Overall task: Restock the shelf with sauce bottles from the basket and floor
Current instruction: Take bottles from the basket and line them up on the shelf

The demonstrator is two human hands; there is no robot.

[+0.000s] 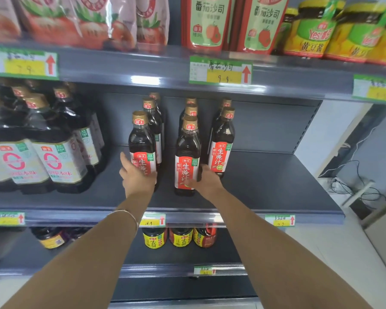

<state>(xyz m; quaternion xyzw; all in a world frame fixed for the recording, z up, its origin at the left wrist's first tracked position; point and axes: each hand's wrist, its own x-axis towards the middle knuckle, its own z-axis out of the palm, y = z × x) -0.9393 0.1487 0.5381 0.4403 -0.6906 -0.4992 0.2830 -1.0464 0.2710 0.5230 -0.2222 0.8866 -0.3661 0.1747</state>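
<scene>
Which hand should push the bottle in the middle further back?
Probably the right hand: it already touches the middle front bottle. The left hand is on the left front bottle.

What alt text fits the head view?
Two bare hands reach onto a grey store shelf: the left hand on the front-left sauce bottle, the right hand beside the front-middle sauce bottle. More bottles stand in rows behind; large jugs sit left.

Both bare arms stretched forward and up, converging. Left hand back toward camera, fingers spread, thin bracelet on wrist. Right hand angled inward, fingers curled, grip partly hidden.
</scene>
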